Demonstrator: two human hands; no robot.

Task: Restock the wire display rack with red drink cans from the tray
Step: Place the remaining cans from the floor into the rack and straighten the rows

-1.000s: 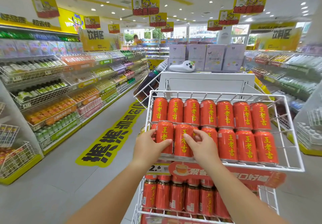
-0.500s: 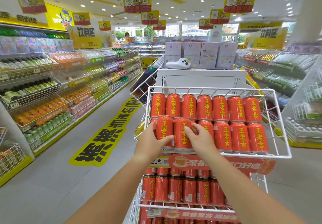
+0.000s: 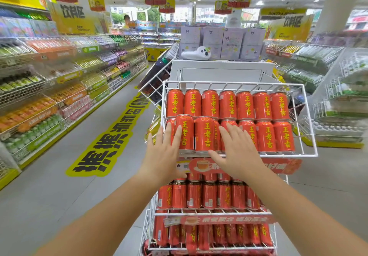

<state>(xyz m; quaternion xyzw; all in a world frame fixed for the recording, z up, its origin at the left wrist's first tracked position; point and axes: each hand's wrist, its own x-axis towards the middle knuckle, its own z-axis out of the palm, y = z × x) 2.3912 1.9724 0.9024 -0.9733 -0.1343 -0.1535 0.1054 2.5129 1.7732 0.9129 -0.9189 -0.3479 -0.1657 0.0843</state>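
Note:
The white wire display rack point(image 3: 307, 120) stands right in front of me, its top basket filled with rows of red drink cans. Two front cans point(image 3: 196, 134) stand upright at the basket's left front, slightly ahead of the row. My left hand point(image 3: 163, 152) is spread with straight fingers, its fingertips touching the left front can. My right hand point(image 3: 237, 152) is also spread flat, fingers lying against the cans to the right of that pair. Neither hand grips anything. Lower baskets point(image 3: 211, 214) hold more red cans. No tray is in view.
A long drinks shelf point(image 3: 49, 88) lines the aisle on the left, with a yellow floor sticker point(image 3: 111, 136) beside it. Behind the rack sits a white cabinet point(image 3: 221, 70) topped with boxes. More wire shelving point(image 3: 338, 96) stands to the right. A person is far back in the store.
Both hands have let go of the two front cans and opened flat. The cans now stand in the basket's front row. My view has moved closer to the rack.

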